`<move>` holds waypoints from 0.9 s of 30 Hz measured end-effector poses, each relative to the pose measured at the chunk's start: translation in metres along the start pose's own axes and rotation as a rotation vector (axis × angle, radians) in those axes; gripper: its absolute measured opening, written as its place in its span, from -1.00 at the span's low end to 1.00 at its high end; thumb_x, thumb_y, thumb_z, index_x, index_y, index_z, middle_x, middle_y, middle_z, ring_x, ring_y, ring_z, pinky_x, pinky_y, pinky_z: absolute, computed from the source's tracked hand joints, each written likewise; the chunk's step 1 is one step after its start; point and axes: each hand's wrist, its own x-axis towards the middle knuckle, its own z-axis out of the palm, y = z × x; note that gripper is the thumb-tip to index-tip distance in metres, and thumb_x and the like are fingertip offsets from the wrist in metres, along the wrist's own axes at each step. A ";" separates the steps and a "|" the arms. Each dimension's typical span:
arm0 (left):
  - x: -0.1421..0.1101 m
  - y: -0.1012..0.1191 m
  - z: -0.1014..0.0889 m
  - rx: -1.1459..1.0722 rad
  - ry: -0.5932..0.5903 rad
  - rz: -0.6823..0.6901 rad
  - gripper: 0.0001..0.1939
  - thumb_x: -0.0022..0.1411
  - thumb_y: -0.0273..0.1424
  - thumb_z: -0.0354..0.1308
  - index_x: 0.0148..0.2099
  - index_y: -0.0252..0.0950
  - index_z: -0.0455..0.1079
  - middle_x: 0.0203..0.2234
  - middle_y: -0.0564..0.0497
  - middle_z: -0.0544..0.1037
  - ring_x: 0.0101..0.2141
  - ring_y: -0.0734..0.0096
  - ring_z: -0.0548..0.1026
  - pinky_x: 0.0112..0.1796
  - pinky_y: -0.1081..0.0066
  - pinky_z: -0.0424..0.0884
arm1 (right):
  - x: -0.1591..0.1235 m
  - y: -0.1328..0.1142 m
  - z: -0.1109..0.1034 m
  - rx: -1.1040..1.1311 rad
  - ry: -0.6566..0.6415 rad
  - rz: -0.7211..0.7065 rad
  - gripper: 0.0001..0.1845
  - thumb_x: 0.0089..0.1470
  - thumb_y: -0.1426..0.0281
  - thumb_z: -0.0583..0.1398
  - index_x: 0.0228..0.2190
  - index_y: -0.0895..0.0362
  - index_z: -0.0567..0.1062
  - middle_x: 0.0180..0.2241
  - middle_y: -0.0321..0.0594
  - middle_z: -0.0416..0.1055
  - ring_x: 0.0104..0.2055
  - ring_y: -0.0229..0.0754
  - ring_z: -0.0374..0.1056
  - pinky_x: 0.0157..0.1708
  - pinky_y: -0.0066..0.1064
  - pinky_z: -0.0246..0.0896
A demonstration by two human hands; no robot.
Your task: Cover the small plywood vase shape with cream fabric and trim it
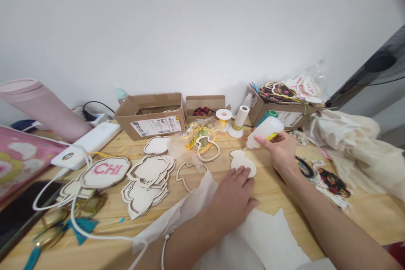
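A white squeeze bottle [268, 128] with a yellow label is tilted in my right hand [283, 149], fingers wrapped around it. Its narrow tip points down at the upper edge of a cream gourd-shaped piece [243, 161]. My left hand [236, 190] lies over the lower part of that piece, fingers out flat and resting on it. Just left of the piece are a gourd-shaped wooden frame [209, 148] and another thin outline frame [186, 176]. White cloth [268, 236] spreads under and around my left forearm.
Stacked wooden shapes [148, 173] lie on the left, near scissors [52, 230] and a white power bank [85, 145] with a cable. Cardboard boxes [155, 124] and thread spools [242, 116] stand along the wall. Cream fabric [354, 139] is heaped at right.
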 end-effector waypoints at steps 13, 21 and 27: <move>0.000 0.001 -0.001 0.002 0.009 0.007 -0.59 0.19 -0.25 -0.09 0.03 -0.36 0.18 0.09 -0.17 0.20 0.12 0.22 0.08 0.09 0.23 0.01 | -0.003 -0.004 0.003 -0.024 -0.008 -0.016 -0.70 -0.51 0.39 0.37 -0.56 0.14 0.47 -0.50 -0.26 0.49 -0.47 -0.14 0.37 -0.43 -0.30 0.32; 0.000 0.001 -0.003 -0.006 -0.002 0.000 -0.59 0.18 -0.26 -0.07 0.03 -0.37 0.18 0.09 -0.17 0.20 0.11 0.22 0.09 0.09 0.25 0.00 | -0.003 -0.003 0.004 -0.029 -0.014 -0.005 -0.66 -0.52 0.39 0.37 -0.53 0.17 0.48 -0.50 -0.25 0.49 -0.47 -0.16 0.37 -0.43 -0.32 0.30; 0.001 0.001 -0.004 -0.020 -0.009 -0.006 -0.59 0.18 -0.25 -0.07 0.03 -0.35 0.18 0.10 -0.18 0.19 0.12 0.23 0.08 0.09 0.23 0.01 | -0.004 -0.002 0.003 -0.088 -0.020 -0.042 -0.65 -0.49 0.34 0.37 -0.51 0.18 0.48 -0.48 -0.22 0.49 -0.44 -0.12 0.38 -0.40 -0.29 0.30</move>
